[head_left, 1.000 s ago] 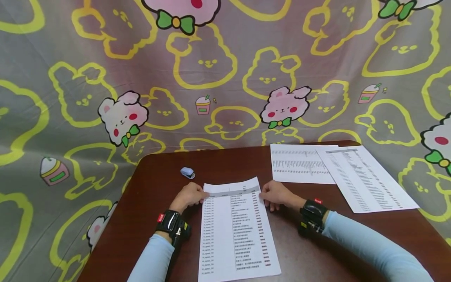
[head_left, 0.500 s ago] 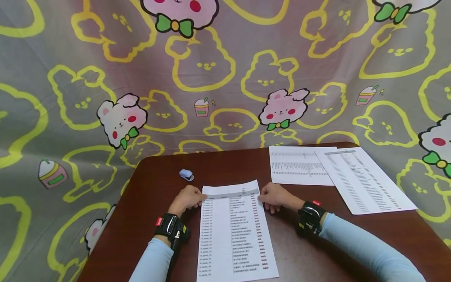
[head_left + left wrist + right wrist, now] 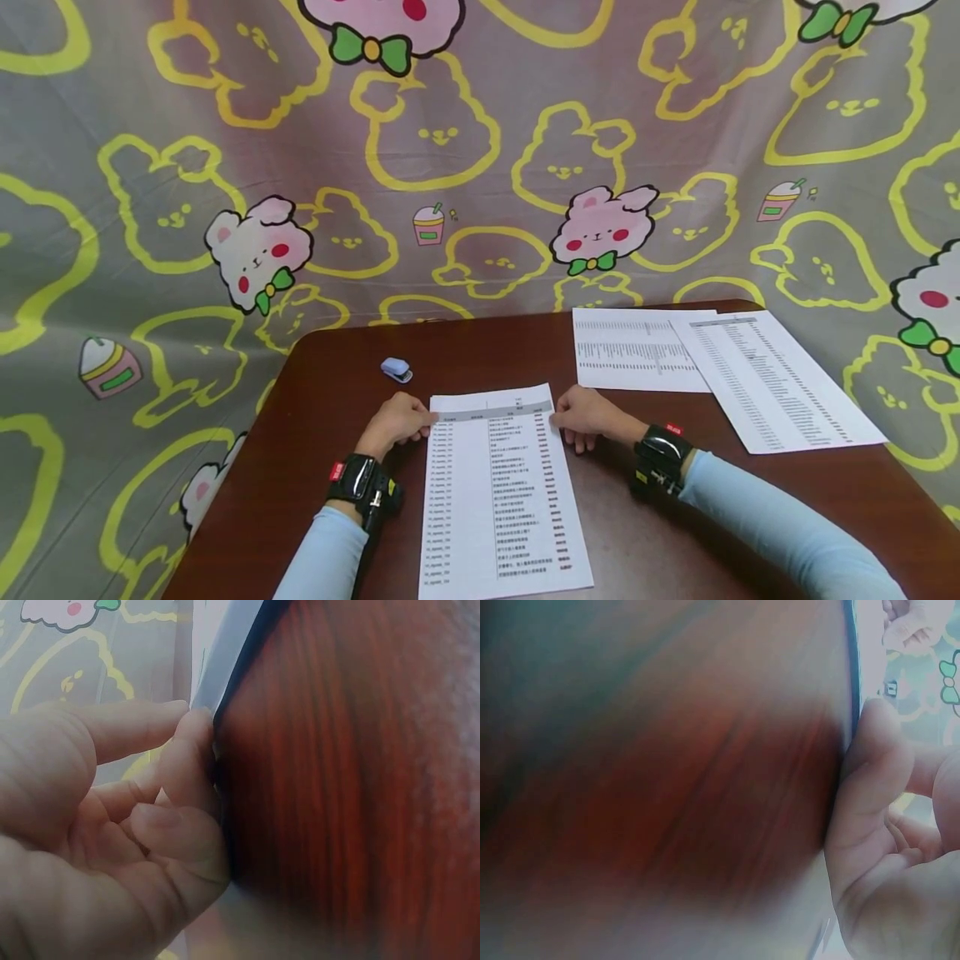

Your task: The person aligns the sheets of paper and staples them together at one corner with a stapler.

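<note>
A printed sheet, perhaps several together [image 3: 480, 492], lies in front of the person on the dark table. My left hand [image 3: 397, 423] pinches its upper left edge between thumb and finger; in the left wrist view the fingertips of this hand [image 3: 142, 802] meet at the paper's edge [image 3: 229, 656]. At the upper right edge my right hand [image 3: 592, 418] pinches the paper, its other fingers curled below. The right wrist view has this hand [image 3: 885, 825] close against the paper edge [image 3: 866, 660], with the fingertips partly hidden.
A small light-blue stapler [image 3: 396, 369] sits beyond my left hand. At the back right lie two more printed sheets, one [image 3: 637, 375] partly under the other [image 3: 780, 383]. A patterned cloth [image 3: 480, 167] hangs behind the brown table [image 3: 315, 367].
The view has shifted slightly. Both hands stay at the paper's upper edges, and the paper lies almost as before.
</note>
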`<state>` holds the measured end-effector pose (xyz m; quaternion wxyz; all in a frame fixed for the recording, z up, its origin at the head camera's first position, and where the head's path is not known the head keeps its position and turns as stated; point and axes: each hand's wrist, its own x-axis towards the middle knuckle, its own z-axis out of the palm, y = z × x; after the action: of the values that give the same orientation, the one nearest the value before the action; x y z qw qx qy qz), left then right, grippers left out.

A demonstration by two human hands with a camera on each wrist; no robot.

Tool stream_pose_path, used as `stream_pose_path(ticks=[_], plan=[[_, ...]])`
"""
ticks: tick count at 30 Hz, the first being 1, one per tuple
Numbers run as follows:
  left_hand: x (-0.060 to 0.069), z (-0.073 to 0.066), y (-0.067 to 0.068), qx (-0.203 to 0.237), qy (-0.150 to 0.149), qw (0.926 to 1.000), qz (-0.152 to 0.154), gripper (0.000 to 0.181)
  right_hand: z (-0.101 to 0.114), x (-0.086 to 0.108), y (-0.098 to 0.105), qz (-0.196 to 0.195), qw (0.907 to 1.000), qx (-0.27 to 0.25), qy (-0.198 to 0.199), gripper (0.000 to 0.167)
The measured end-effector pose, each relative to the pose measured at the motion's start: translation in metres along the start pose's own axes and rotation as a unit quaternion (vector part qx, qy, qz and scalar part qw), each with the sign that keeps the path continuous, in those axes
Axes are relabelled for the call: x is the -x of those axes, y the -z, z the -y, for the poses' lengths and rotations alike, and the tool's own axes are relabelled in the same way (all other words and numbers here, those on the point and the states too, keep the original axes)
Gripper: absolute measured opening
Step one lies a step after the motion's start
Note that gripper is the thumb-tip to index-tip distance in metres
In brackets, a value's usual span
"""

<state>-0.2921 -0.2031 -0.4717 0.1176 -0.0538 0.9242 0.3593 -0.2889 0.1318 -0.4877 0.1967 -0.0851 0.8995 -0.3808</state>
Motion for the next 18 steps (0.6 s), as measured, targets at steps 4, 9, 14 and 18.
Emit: stream_pose_path(ticks=[4, 9, 14, 18], plan=[[-0.001, 0.004, 0.000, 0.008, 0.005, 0.9999, -0.007, 0.020, -0.002, 0.001, 0.002, -0.001, 1.0000, 0.000, 0.004, 0.024], [-0.003, 0.003, 0.002, 0.017, 0.001, 0.9996, -0.023, 0.020, -0.002, 0.003, 0.006, -0.014, 0.9998, 0.013, 0.008, 0.025], [0.000, -0.008, 0.004, 0.010, -0.015, 0.9992, -0.034, 0.023, -0.001, 0.007, 0.017, -0.016, 0.9996, 0.008, 0.020, 0.025], [0.006, -0.023, 0.006, 0.002, -0.035, 0.9986, -0.039, 0.026, -0.001, 0.007, 0.029, -0.030, 0.9992, 0.010, 0.024, 0.024]])
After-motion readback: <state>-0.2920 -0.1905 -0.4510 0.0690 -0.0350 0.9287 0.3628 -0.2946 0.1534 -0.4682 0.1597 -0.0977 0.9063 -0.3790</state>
